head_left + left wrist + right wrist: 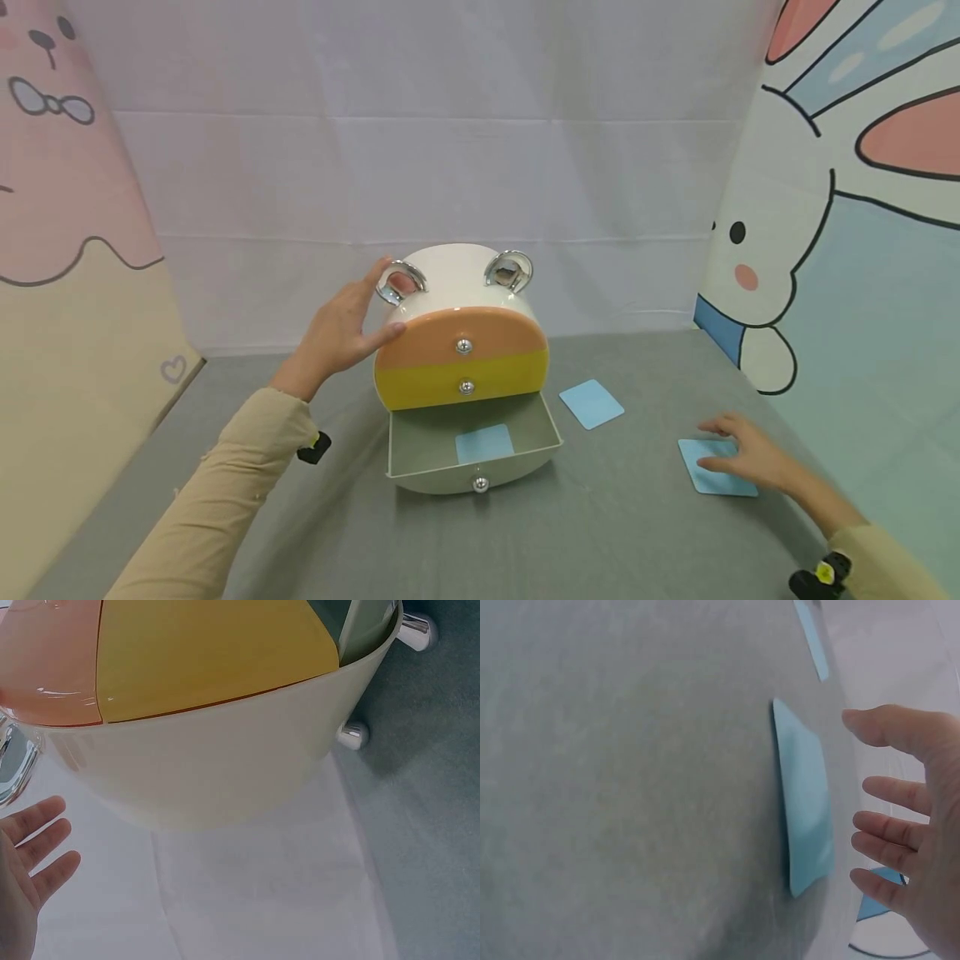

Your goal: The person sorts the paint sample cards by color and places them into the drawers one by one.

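Note:
A small rounded cabinet [468,275] with a white body and silver ears stands mid-table. Its orange drawer [420,342] and yellow drawer [420,387] are closed; the grey-green bottom drawer [420,479] is pulled out, with a light blue card [483,443] inside. My left hand [333,333] is at the cabinet's upper left, thumb by the orange front and fingers by the ear [402,282]. In the left wrist view its fingers [45,847] are spread. Over another blue card [802,802] at the right, my right hand [750,454] hovers with parted fingers.
A third blue card [592,404] lies on the grey tabletop [622,533], right of the cabinet. White cloth [420,167] hangs behind. Cartoon-printed panels flank the table, a pink and cream one [82,333] at left and a rabbit one [885,333] at right.

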Demonstrator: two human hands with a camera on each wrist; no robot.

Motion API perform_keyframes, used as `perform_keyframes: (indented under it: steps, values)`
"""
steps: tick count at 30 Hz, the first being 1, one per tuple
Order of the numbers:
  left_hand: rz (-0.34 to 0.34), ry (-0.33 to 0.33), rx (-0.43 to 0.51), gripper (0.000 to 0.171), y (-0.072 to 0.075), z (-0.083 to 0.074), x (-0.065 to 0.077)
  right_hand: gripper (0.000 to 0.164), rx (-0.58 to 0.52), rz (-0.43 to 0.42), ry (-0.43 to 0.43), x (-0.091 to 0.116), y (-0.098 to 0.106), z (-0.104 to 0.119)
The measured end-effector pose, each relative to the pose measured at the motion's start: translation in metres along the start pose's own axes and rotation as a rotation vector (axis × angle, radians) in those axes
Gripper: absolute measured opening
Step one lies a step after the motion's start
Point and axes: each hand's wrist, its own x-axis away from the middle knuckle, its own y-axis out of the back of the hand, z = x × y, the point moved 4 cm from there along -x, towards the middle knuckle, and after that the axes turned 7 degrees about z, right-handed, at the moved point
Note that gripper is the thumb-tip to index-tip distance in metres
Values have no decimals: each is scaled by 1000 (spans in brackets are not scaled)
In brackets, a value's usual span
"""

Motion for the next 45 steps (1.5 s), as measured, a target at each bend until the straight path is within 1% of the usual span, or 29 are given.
perform_keyframes:
  steps: [2, 5, 7, 10, 16, 19, 22, 26, 28, 32, 34, 37, 41, 45]
  values:
    - [0, 1, 0, 83, 0, 0, 0, 51, 22, -6, -3, 3, -1, -7]
    - [-2, -1, 0, 83, 0, 0, 0, 56, 47, 1, -39, 5, -2, -17]
    - [-2, -1, -2, 83, 0, 0, 1, 59, 62, 22, -72, 6, -3, -23]
    - [3, 3, -7, 84, 0, 0, 1, 62, 79, 56, -99, 7, -5, -28]
    - [8, 9, -6, 84, 0, -1, 1, 59, 109, 80, -130, 8, -7, -30]
    - [9, 8, -4, 84, -1, -1, 1, 56, 88, 95, -147, 8, -7, -30]
    - [11, 9, -2, 84, -1, -1, 0, 47, 62, 88, -136, 8, -4, -29]
    - [11, 11, -1, 85, -2, -2, 0, 29, 61, 41, -75, 8, 0, -28]
    - [11, 11, -1, 85, -2, -2, 0, 24, 50, 24, -29, 8, 3, -28]
    - [10, 10, -3, 85, -1, -2, 0, 22, 24, -20, 63, 9, 8, -28]
    - [10, 11, -2, 85, -1, -1, 0, 23, 10, -30, 88, 9, 10, -27]
    - [10, 12, -1, 84, -2, -1, 0, 21, -45, 3, 49, 8, 14, -27]
    - [11, 14, 3, 84, -2, 0, 0, 19, -135, 72, -43, 5, 17, -26]
    - [16, 15, 3, 84, -2, 0, -1, 19, -164, 82, -50, 0, 23, -19]
